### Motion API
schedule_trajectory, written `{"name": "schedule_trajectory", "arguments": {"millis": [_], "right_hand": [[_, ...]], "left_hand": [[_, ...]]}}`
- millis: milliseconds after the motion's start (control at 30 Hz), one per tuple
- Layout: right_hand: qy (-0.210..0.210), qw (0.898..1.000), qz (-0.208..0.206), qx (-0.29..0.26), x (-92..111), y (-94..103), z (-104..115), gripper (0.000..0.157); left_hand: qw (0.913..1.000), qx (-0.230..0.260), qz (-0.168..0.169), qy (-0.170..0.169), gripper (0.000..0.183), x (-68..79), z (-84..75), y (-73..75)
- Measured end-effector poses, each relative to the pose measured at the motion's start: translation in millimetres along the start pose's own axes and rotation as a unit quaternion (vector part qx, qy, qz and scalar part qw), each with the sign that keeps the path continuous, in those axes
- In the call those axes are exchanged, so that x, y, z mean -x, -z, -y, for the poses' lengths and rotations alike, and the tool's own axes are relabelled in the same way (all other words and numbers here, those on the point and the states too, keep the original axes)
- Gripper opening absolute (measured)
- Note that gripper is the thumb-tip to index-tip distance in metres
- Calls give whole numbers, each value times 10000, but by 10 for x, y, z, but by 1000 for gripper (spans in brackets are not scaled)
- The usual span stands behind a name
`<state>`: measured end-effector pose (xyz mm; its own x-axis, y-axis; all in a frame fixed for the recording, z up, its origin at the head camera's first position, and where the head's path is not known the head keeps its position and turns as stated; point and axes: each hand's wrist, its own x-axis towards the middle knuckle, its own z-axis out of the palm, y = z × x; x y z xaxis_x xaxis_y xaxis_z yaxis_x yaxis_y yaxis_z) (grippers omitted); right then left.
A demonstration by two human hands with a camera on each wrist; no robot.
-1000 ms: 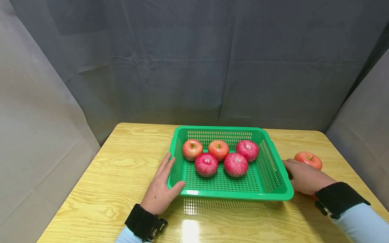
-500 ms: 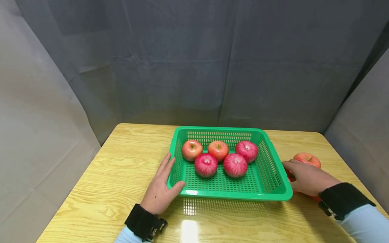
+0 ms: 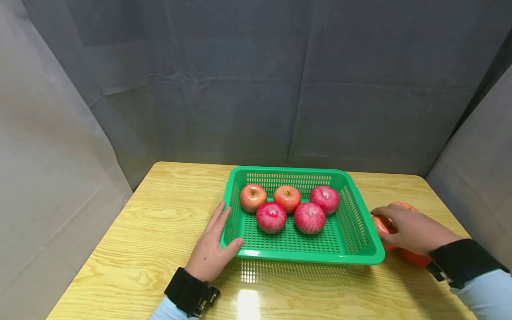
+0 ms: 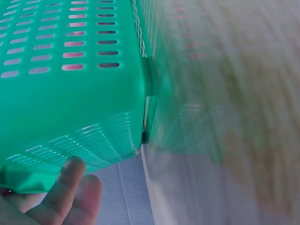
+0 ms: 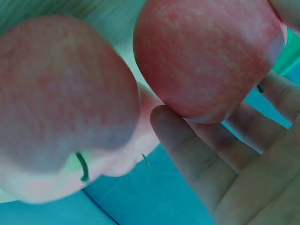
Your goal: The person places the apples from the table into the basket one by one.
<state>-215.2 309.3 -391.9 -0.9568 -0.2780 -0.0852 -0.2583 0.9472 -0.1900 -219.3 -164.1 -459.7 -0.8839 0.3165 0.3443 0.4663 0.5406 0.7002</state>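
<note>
Head view is showing the right hand curling its thumb and fingers round a red apple, while two partly hidden apples are lying wristward of those fingertips. The left hand is resting straight fingers, thumb spread away, against the green basket, where five apples are sitting between both hands' fingers.

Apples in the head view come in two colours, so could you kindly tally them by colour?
Light red apples: 5 (2 in the green basket, 3 in or by the right hand)
Deep pink apples: 3 (all in the basket)
Total visible: 8
</note>
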Motion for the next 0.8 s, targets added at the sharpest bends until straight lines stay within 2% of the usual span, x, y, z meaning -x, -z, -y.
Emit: {"name": "schedule_trajectory", "arguments": {"millis": [233, 567, 800], "right_hand": [[-193, 9998, 32, 108, 34, 108, 31, 67], [57, 9988, -69, 479, 62, 345, 90, 65], [1, 9972, -78, 745, 57, 534, 224, 65]], "left_hand": [[10000, -41, -57, 38, 81, 3, 9, -12], [9999, -96, -79, 30, 79, 7, -4, -15], [10000, -30, -81, 10, 82, 0, 8, -18]]}}
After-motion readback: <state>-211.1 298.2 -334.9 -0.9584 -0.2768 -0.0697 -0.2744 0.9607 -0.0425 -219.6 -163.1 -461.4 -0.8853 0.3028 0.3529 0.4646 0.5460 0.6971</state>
